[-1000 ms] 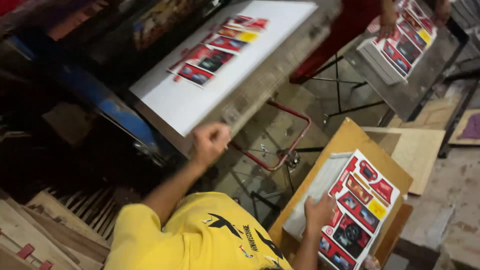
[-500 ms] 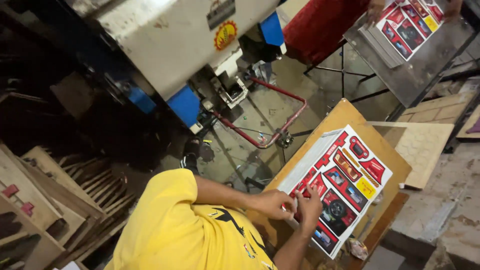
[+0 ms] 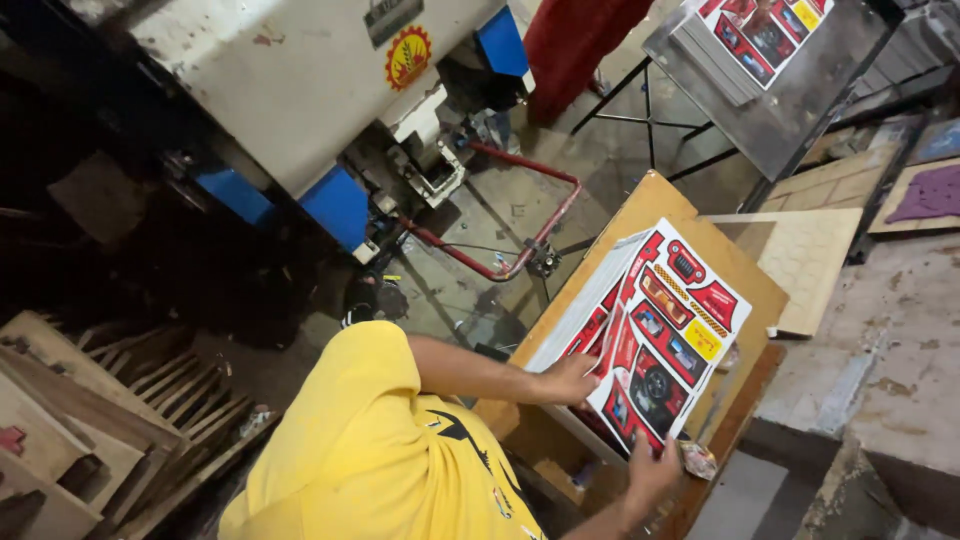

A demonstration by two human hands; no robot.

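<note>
The top printed sheet (image 3: 672, 335), a white card carrying red, black and yellow die-cut shapes, was being separated from the stack of printed sheets (image 3: 590, 318) that lay on a plywood counter (image 3: 655, 205). For this step to be done well, it was judged that only one sheet should be taken, that the near corner should be lifted gently so the card was not creased, and that the rest of the pile should be held down and kept square.

The left hand (image 3: 570, 380) was laid on the near left edge of the stack, fingers curled at the edge of the top sheet, which was bowed upward there; a light grasp on that edge was shown, though how many sheets were pinched could not be told. The right hand (image 3: 652, 472) was closed on the sheet's lower corner, thumb above and fingers beneath, just beside a small crumpled wrapper (image 3: 698, 458) at the counter's edge.

The sheet therefore lay between the two hands and ahead of them, touching both, with its far end resting on the pile. The arms were reached forward from a yellow shirt (image 3: 385, 460). A white and blue machine (image 3: 300, 100) with a red pedal frame (image 3: 520, 225) stood well apart to the left, and a second pile of like sheets (image 3: 765, 35) was seen on a metal stand (image 3: 800, 110) beyond the counter.
</note>
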